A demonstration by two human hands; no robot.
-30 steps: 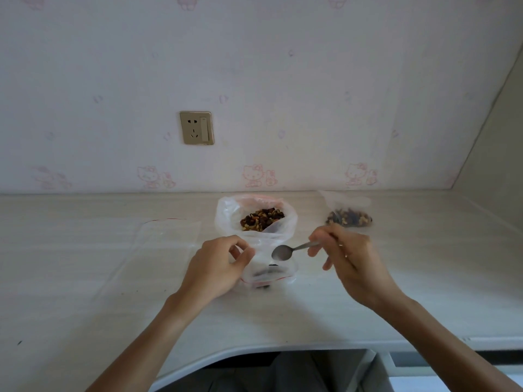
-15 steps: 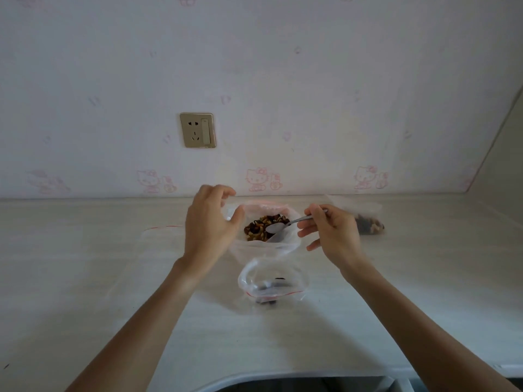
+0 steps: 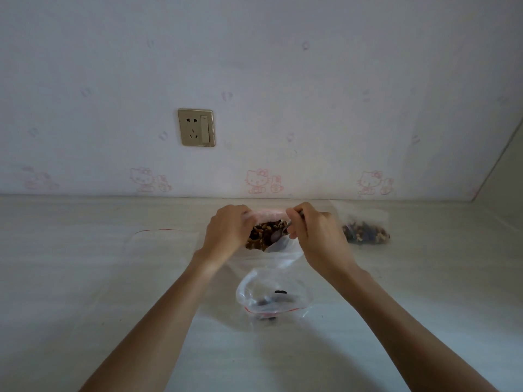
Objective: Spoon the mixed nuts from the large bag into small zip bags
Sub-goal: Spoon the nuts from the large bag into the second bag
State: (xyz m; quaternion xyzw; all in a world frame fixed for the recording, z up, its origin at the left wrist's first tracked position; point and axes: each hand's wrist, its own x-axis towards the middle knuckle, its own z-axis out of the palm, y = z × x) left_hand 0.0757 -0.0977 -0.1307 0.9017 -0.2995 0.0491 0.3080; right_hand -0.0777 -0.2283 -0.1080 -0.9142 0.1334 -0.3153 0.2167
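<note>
left hand (image 3: 226, 230): fingers curled, gripping | right hand (image 3: 314, 236): fingers curled, gripping | both forearms extended forward

Two bare forearms rise from the lower edge of the head view toward the wall socket (image 3: 196, 127). No sleeve, watch, bracelet or ring shows on either one. The left hand (image 3: 226, 230) lies below and just right of the socket, its back turned to the camera, knuckles rounded. The right hand (image 3: 317, 233) lies farther right of the socket, also seen from the back. Both wrists are slim and the forearms widen toward the frame's bottom edge. Fingernails are too small to make out.
</note>
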